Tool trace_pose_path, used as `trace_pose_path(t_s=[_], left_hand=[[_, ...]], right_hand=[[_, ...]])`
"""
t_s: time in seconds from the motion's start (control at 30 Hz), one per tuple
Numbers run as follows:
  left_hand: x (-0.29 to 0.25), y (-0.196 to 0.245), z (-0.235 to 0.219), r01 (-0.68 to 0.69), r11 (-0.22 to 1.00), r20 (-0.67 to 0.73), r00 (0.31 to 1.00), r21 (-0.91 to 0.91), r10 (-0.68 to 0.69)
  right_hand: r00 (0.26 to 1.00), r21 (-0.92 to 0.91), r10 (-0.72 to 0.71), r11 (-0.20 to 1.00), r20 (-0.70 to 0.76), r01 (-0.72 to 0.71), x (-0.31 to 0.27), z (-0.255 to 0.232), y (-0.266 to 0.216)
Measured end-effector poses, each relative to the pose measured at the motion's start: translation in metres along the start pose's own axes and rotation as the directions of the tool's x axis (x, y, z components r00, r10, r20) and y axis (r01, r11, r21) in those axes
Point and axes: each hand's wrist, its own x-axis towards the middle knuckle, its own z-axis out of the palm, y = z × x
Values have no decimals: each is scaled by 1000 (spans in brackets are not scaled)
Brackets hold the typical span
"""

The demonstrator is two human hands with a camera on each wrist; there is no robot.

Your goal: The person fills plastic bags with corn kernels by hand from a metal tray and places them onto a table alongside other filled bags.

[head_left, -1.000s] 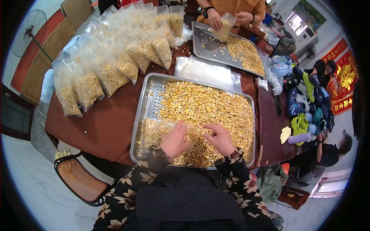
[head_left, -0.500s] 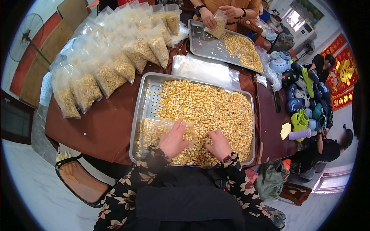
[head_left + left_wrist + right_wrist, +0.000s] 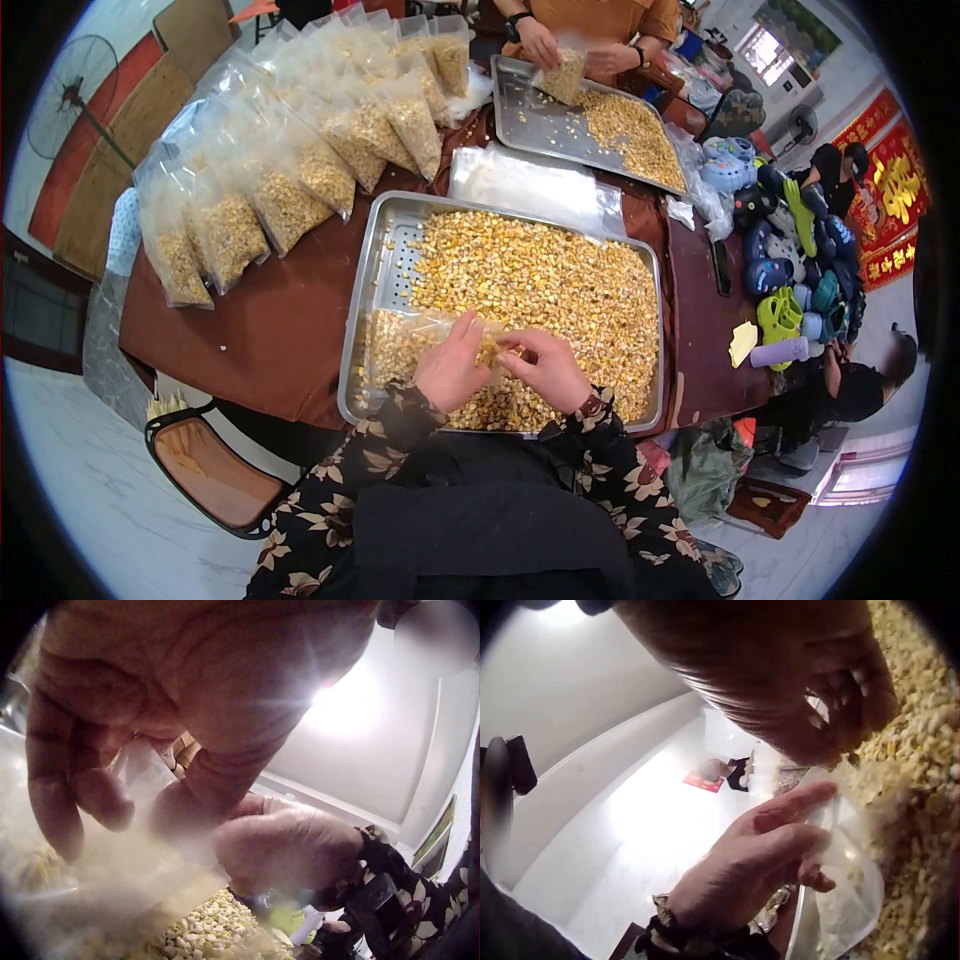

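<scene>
A clear plastic bag (image 3: 392, 342) part-filled with dried corn kernels lies on its side in the near left of a metal tray (image 3: 385, 272). My left hand (image 3: 450, 368) grips the bag near its mouth, fingers curled over the film in the left wrist view. Loose corn kernels (image 3: 560, 275) cover most of the tray. At the bag's mouth is my right hand (image 3: 550, 372), its fingers curled towards the thumb. In the right wrist view its fingertips sit right by the film, with kernels showing close to them; its palm is hidden.
Filled bags (image 3: 290, 190) stand in rows at the back left. Flat empty bags (image 3: 525, 180) lie behind the tray. Across the table a person (image 3: 590, 25) handles a bag over a second tray (image 3: 540, 125). Rubber clogs (image 3: 780, 315) and a purple bottle (image 3: 780, 353) are at right.
My right hand dipped into the kernels half a second ago and has now come left to the bag's mouth. The left hand keeps its grip on the bag.
</scene>
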Motion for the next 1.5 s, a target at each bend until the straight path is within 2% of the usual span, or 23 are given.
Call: trace_pose_path(t_s=[0.07, 0.13, 0.17, 0.2, 0.23, 0.27, 0.33, 0.4, 0.47, 0.53, 0.6, 0.67, 0.73, 0.8, 0.87, 0.93, 1.0, 1.1, 1.2, 1.27, 1.33, 1.47, 1.5], left_hand=[[-1, -1, 0, -5, 1000, -4, 1000, 5, 5], [-1, 1, -2, -24, 1000, -26, 999, 15, 25], [-1, 3, -4, 18, 1000, 24, 1000, -1, -18], [-1, 5, -5, 58, 998, 74, 996, -14, -57], [-1, 5, -6, 53, 999, 66, 996, -12, -52], [-1, 3, -5, 31, 1000, 42, 999, -3, -30], [0, -3, 1, -39, 999, 17, 999, -28, 40], [0, -6, 4, -65, 998, -8, 998, -7, 65], [2, -6, 4, -82, 997, -21, 996, 9, 82], [2, 1, -2, 33, 999, 63, 997, -29, -31], [4, 6, -7, 43, 998, 86, 995, -39, -40], [3, -1, 3, -5, 1000, 24, 1000, 28, 5], [2, -3, 4, -18, 999, 23, 1000, 34, 18], [2, -5, 6, -29, 999, 22, 999, 40, 28], [3, -7, 8, -16, 999, 40, 999, 32, 15], [2, -4, 9, 11, 999, 51, 999, 41, -13], [3, -2, 5, 33, 998, 61, 997, 51, -36], [5, 3, 2, 94, 993, 132, 986, 65, -102], [4, 0, 4, 104, 993, 114, 987, 55, -110], [2, -1, 3, 20, 999, 50, 998, 48, -22], [1, -1, 2, 39, 998, 72, 997, 41, -41], [0, 9, -5, 77, 997, 119, 990, 33, -80], [0, 8, -4, 74, 997, 121, 990, 32, -77]], right_hand=[[998, -57, 29, 998, 51, -26, 2, -5, -3], [995, -176, 1, 984, -97, -18, 13, -11, 7], [989, -274, -76, 961, -128, 38, 17, -12, 32], [984, -284, -104, 957, -143, 60, 18, -15, 44], [990, -458, -105, 888, -91, 52, 18, -18, 53], [995, -616, -93, 787, -45, 45, 18, -21, 56], [996, -649, 79, 760, 29, -41, 11, -21, 47], [989, -629, 124, 776, 79, -47, 6, -12, 53], [981, -581, 155, 812, 118, -58, -2, -10, 33], [981, -596, 166, 800, 103, -73, -6, -2, 30], [979, -604, 182, 792, 95, -89, -11, 4, 38], [994, -526, 84, 850, 66, -37, -11, 8, 53], [996, -497, 75, 866, 38, -46, -11, 9, 58], [999, -376, -37, 926, -27, 24, -8, 8, 72], [997, -347, -61, 937, -41, 43, -3, 5, 80], [1000, -243, 23, 970, -12, -25, -2, -2, 61], [1000, -208, 25, 978, -8, -26, 0, -3, 34], [989, -192, -136, 973, -51, 124, 2, 8, 15], [987, -171, -155, 973, 30, 158, 4, 17, 14], [982, -177, -185, 966, 43, 190, 4, 16, 10], [999, -88, -50, 995, -3, 49, 0, 11, 5], [998, -168, 56, 984, -23, -59, -3, -7, 25], [999, -337, 9, 941, -41, -23, -7, -10, 39]])
